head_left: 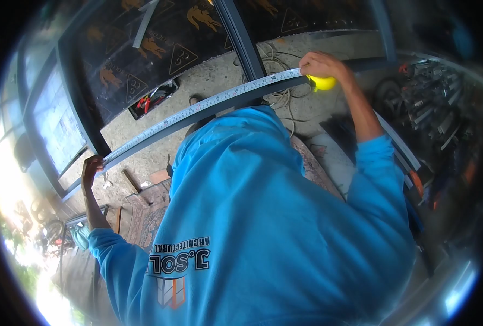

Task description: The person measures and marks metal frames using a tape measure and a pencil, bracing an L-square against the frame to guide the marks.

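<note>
A measuring tape (198, 107) is stretched along a dark grey metal bar (214, 110) that crosses in front of my body. At the tape's left end, my left hand (93, 165) is closed with its fingertips on the end of the tape by the bar's corner. My right hand (318, 66) grips the tape at its other end. The yellow tape case (322, 82) hangs just under that hand. Another dark bar (240, 41) meets the crossing bar from above.
Black printed sheets (176, 49) lie beyond the bar, with a metal strip (145, 24) on them. A tool box (153, 99) and coiled cable (276, 62) are on the concrete floor. Metal profiles (434, 95) are piled at right. A patterned rug (149, 209) lies below.
</note>
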Demonstrator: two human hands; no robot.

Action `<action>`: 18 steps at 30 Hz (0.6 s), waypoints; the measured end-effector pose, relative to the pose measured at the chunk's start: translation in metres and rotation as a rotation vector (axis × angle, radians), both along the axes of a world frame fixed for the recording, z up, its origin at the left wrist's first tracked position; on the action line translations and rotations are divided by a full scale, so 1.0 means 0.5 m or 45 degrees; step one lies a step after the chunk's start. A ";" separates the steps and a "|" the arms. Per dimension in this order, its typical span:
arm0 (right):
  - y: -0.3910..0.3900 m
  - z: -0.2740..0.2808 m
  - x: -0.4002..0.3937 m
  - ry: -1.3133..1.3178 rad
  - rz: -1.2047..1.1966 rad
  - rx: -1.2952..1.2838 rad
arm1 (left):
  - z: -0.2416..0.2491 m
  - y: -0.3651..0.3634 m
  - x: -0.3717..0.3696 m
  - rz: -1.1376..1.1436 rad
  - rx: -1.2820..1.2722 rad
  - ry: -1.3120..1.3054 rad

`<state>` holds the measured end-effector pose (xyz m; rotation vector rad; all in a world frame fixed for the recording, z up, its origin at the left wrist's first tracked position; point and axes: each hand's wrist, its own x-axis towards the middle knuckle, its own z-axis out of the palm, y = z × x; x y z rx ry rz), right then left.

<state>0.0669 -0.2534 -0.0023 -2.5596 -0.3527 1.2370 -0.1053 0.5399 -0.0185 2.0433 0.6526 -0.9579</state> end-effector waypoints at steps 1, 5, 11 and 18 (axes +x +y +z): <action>-0.002 -0.006 -0.003 -0.043 0.013 0.016 | 0.000 -0.002 0.002 0.006 -0.007 0.001; -0.003 -0.025 -0.020 -0.082 0.079 0.221 | -0.022 0.037 0.011 -0.086 -0.011 0.054; 0.179 0.110 -0.160 0.039 -0.160 0.669 | 0.116 -0.274 0.177 0.063 -0.352 -0.902; 0.486 0.096 -0.263 -0.166 -1.028 1.143 | 0.129 -0.805 0.177 0.195 -1.018 -0.969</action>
